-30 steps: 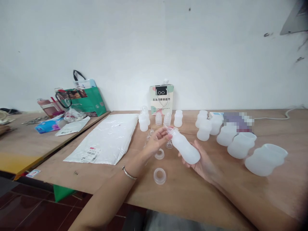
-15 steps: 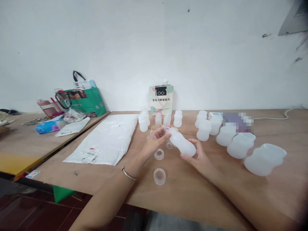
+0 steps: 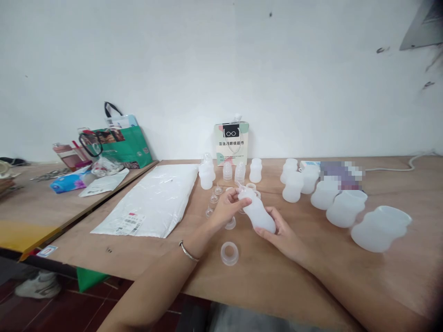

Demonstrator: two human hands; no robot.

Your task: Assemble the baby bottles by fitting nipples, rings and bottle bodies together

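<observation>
My right hand (image 3: 282,233) grips a translucent white silicone bottle (image 3: 258,213) by its lower part, tilted with its neck up and to the left. My left hand (image 3: 226,207) pinches a small clear nipple piece (image 3: 241,190) right at the bottle's neck. A metal bracelet (image 3: 188,251) sits on my left wrist. On the wooden table (image 3: 263,272) just below my hands lie two clear plastic rings (image 3: 230,253), one partly hidden under my left hand.
Small white bottles (image 3: 206,175) and clear nipples stand behind my hands. Larger white bottles (image 3: 380,229) line the right side. A white plastic mailer (image 3: 155,198) lies left. A glasses-print paper bag (image 3: 232,142) leans on the wall; a green bag (image 3: 121,144) sits on the neighbouring table.
My right hand has drawn the bottle closer to my left hand and tipped it more upright. My left hand now holds the nipple at the bottle's neck.
</observation>
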